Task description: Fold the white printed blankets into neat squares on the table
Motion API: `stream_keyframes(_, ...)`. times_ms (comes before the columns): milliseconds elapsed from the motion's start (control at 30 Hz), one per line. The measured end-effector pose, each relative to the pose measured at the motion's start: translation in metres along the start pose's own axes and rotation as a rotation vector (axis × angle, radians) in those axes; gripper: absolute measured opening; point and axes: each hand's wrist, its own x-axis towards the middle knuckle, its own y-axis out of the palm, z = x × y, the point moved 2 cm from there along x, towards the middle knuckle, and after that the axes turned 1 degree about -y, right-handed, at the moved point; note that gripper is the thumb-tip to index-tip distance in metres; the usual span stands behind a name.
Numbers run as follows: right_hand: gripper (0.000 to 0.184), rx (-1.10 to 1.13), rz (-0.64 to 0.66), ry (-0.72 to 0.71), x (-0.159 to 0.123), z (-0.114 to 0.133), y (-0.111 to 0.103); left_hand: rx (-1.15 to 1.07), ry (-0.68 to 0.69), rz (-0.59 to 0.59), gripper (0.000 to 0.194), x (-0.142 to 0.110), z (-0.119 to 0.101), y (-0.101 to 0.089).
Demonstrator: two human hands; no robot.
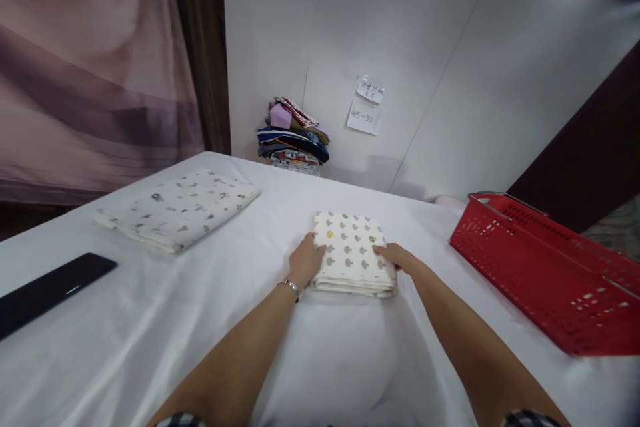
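A folded white cloth (354, 247) printed with grey mushroom-like shapes, a few of them yellow or green, lies in the middle of the white-covered table (320, 353). My left hand (306, 260) grips its left edge, thumb on top and the other fingers along the side or underneath. At the right edge my right hand (396, 256) holds it the same way, its lower fingers hidden by the cloth. Several layers show along the near fold. To the left, a larger folded white cloth (185, 208) with leaf-like prints lies flat, apart from both hands.
A red plastic basket (540, 273) with a metal handle stands at the right. A long black flat object (55, 290) lies at the left. Behind the table's far edge rises a stack of folded fabrics (294, 137) against the wall, near two paper notes (364, 117).
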Motion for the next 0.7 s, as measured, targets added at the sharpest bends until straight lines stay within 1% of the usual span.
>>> stream_keyframes(200,0.049,0.076,0.028,0.011,0.000,-0.007,-0.001,-0.023,-0.007,-0.002,0.054,0.000,0.002,0.002)
stream_keyframes(367,0.050,0.177,0.063,-0.034,0.002,-0.012,-0.001,-0.040,-0.004,0.000,0.055,0.002,0.004,0.003)
stream_keyframes(433,0.049,0.228,0.099,-0.058,0.005,-0.013,-0.001,-0.043,-0.004,0.001,0.054,0.001,0.004,0.002)
stream_keyframes(567,0.050,0.388,0.216,-0.095,0.008,-0.015,0.000,-0.036,-0.011,0.006,0.053,0.000,0.002,0.001)
stream_keyframes(700,0.048,0.455,0.272,-0.122,0.008,-0.021,0.004,-0.033,-0.005,-0.001,0.054,0.000,0.002,0.002)
